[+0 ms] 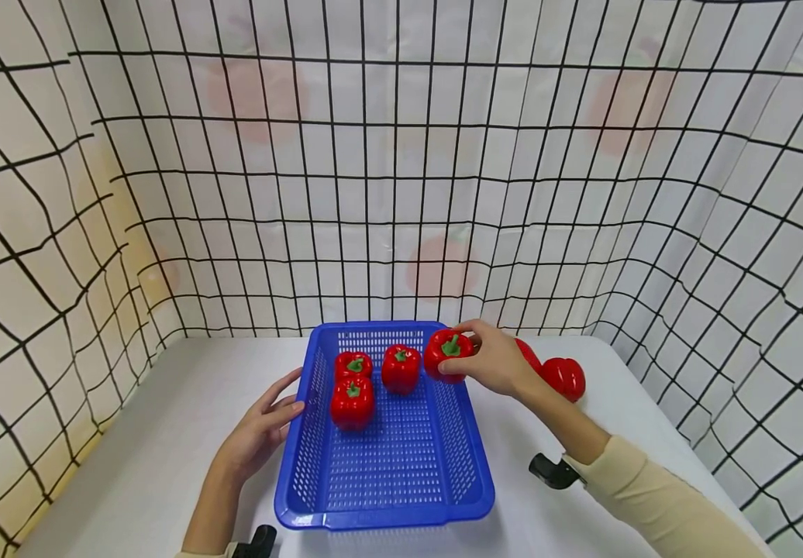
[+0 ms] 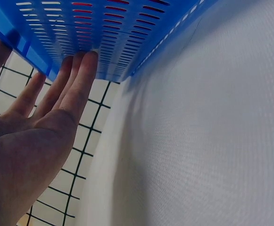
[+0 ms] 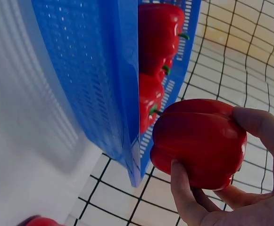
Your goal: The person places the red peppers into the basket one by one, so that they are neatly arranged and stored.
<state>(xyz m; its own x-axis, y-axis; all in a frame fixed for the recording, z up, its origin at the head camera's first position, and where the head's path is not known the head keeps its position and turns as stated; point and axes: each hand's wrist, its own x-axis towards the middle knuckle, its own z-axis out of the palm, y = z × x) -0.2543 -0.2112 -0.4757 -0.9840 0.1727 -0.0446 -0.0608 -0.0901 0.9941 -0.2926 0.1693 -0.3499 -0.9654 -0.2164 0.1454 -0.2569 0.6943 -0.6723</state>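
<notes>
A red bell pepper (image 1: 447, 356) with a green stem is gripped in my right hand (image 1: 494, 358), over the right rim of a blue plastic basket (image 1: 387, 514). In the right wrist view thumb and fingers wrap the sides of this bell pepper (image 3: 199, 143), which hangs above the rim. Three more bell peppers lie in the basket: one in front (image 1: 353, 404), one behind it (image 1: 353, 363) and one toward the middle (image 1: 401, 368). My left hand (image 1: 256, 428) rests against the basket's left side, fingers extended along the slotted wall (image 2: 103, 35).
To the right of the basket, partly behind my right forearm, lie more red bell peppers (image 1: 563, 378) on the white table (image 1: 164, 442). A black wire grid (image 1: 401, 178) with white sheeting behind it encloses the table at the back and both sides.
</notes>
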